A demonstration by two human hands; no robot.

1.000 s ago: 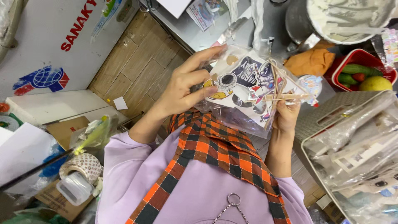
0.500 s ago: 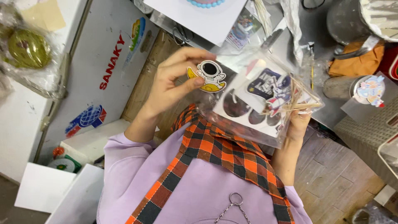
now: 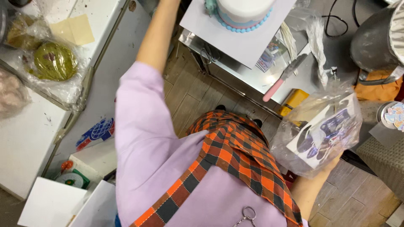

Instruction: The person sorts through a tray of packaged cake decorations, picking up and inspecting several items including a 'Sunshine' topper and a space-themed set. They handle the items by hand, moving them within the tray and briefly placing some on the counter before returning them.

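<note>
Step judged as a reach: the left arm [image 3: 155, 38] was stretched up toward the cake [image 3: 242, 10], set on a white board [image 3: 202, 25] on the metal table [image 3: 248, 73]. The left hand was cut off by the frame, so its grip could not be told. A clear plastic bag [image 3: 290, 153] was pinched from below by the right hand [image 3: 335, 161], mostly hidden. A sheet of dark printed cutouts [image 3: 322, 132] was seen inside. A light touch near the icing would be called for.

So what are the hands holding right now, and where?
The right hand grips the clear plastic bag of cutouts from underneath. The left hand is out of frame, so it cannot be told.
</note>
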